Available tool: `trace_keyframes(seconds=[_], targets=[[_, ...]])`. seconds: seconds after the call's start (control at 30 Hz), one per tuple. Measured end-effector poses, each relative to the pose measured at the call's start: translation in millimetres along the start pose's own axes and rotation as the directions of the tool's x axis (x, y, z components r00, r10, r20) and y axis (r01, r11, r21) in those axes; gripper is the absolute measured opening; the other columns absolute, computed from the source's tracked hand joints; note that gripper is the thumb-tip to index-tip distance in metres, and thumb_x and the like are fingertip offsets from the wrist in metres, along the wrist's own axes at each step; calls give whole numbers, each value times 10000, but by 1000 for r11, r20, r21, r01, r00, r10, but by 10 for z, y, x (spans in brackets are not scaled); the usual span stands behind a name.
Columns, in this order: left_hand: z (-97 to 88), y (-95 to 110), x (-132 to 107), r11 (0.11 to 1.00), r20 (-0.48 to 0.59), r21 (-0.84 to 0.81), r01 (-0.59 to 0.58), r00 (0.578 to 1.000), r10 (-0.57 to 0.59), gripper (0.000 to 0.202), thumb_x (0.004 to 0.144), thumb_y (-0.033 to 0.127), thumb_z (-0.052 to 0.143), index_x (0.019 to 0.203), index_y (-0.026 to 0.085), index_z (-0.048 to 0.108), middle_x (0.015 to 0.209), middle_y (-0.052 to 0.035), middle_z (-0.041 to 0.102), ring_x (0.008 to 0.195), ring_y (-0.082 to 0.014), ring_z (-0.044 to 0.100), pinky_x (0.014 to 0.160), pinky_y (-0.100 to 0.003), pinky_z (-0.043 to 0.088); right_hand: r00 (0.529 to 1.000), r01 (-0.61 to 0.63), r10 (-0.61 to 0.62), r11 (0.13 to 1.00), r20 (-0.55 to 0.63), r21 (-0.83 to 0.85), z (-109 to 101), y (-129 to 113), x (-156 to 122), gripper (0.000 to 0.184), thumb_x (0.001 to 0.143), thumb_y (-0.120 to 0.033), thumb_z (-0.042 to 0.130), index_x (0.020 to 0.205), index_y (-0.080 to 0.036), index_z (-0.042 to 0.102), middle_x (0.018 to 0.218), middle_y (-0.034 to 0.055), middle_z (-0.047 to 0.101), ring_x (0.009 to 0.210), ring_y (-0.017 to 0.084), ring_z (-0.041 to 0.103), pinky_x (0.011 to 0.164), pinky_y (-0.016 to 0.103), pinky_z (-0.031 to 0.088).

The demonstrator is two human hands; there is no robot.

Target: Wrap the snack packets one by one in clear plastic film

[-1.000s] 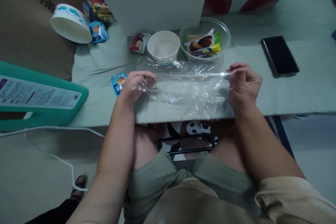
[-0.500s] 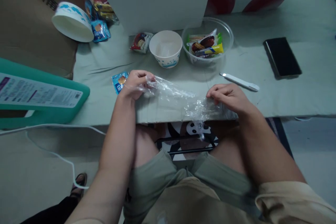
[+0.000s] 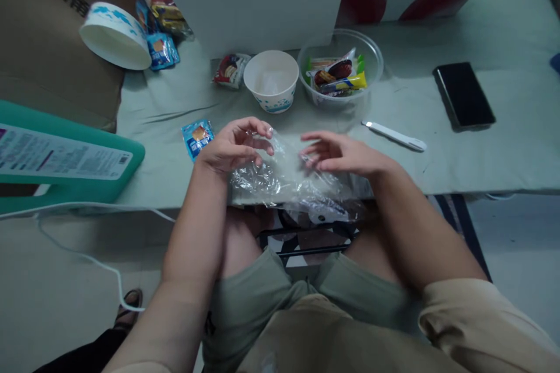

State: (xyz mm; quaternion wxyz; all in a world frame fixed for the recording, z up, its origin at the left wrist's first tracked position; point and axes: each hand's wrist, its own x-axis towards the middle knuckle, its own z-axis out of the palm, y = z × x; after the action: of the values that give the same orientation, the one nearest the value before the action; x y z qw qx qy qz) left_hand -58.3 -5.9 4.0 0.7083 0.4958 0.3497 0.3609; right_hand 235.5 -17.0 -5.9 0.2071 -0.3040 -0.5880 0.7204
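Crumpled clear plastic film (image 3: 286, 178) lies along the table's front edge, part of it drooping over toward my lap. My left hand (image 3: 238, 144) is over the film's left part, fingers curved and apart; a fold of film reaches its fingertips, but I cannot tell if they touch. Opposite it, my right hand (image 3: 339, 154) hovers over the film's right part with fingers spread, gripping nothing. Just beyond are a white paper cup (image 3: 275, 90) and a clear plastic bowl (image 3: 376, 78) of wrapped snacks (image 3: 336, 76). A blue snack packet (image 3: 196, 137) lies beside my left wrist.
A white utility knife (image 3: 394, 136) and a black phone (image 3: 466, 96) lie on the right. At left stand a green jug (image 3: 131, 154) and a tipped paper bowl (image 3: 114, 41). Large cartons (image 3: 262, 0) line the back. A cable (image 3: 109, 268) hangs at left; someone's sandalled foot (image 3: 130, 303) is below.
The film, stretched between both hands before, has dropped and spread at the table edge. My fingers have opened, and my right hand has moved left, closer to my left hand.
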Motion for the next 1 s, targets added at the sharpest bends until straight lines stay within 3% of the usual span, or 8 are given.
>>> trace_keyframes(seconds=[0.13,0.27,0.43,0.6,0.7,0.8,0.9,1.0], targets=[[24,6,19,996,18,-87,20,1000,-19,810,538,277,876,1265,353,528,1058,-23,719,752,-222,739,574,-306,590,950,-158,177,983,256,-91,186,-38,50,299,837,-453,726,845,-154,707,686,7,681,592,93,605,558,215,475],[90,27,40,970,-94,-240,46,993,-71,920,687,565,762,1467,363,320,1122,-59,732,914,-269,755,730,-386,612,998,-60,61,998,-32,26,261,13,19,319,798,-469,747,783,-156,687,642,-9,672,528,73,581,495,195,432],[340,-32,26,944,-153,-330,28,985,-83,1024,687,807,667,1497,312,283,1198,-130,718,1145,-321,710,897,-431,589,931,75,-71,997,-358,-3,252,64,-24,305,791,-465,749,794,-162,707,715,21,722,570,91,629,550,224,507],[612,-134,-34,997,-178,-69,28,983,-40,1196,672,397,891,1583,365,117,1193,-90,733,914,-234,763,800,-333,602,855,90,-125,992,-504,-93,273,92,-87,349,817,-453,737,1007,-160,730,785,51,745,638,142,682,619,288,581],[686,-125,-74,998,-280,45,-42,959,53,1122,737,306,844,1601,359,129,1206,-80,733,741,-160,748,736,-301,608,779,156,-212,977,-590,-146,336,84,-165,663,817,-409,761,1414,-216,548,838,36,759,702,175,718,717,348,620],[712,-86,-119,987,-304,112,-119,941,148,1182,759,270,828,1621,347,23,1057,-38,770,681,-142,736,711,-284,613,699,227,-348,936,-625,-268,421,65,-255,784,838,-377,763,1530,-315,400,847,9,751,718,185,724,771,391,630],[723,-70,-158,958,-290,174,-229,918,272,1134,799,253,806,1618,341,25,877,24,772,646,-133,721,685,-269,611,648,338,-497,867,-577,-367,464,48,-327,458,902,-317,706,1342,-348,582,823,-10,732,685,163,709,688,354,620],[732,-75,-191,895,-183,242,-374,889,420,740,836,244,773,1480,320,417,846,19,768,656,-126,714,659,-254,599,628,417,-610,788,-483,-452,441,16,-387,130,952,-247,625,1030,-285,723,804,-4,724,675,140,690,649,315,582]])
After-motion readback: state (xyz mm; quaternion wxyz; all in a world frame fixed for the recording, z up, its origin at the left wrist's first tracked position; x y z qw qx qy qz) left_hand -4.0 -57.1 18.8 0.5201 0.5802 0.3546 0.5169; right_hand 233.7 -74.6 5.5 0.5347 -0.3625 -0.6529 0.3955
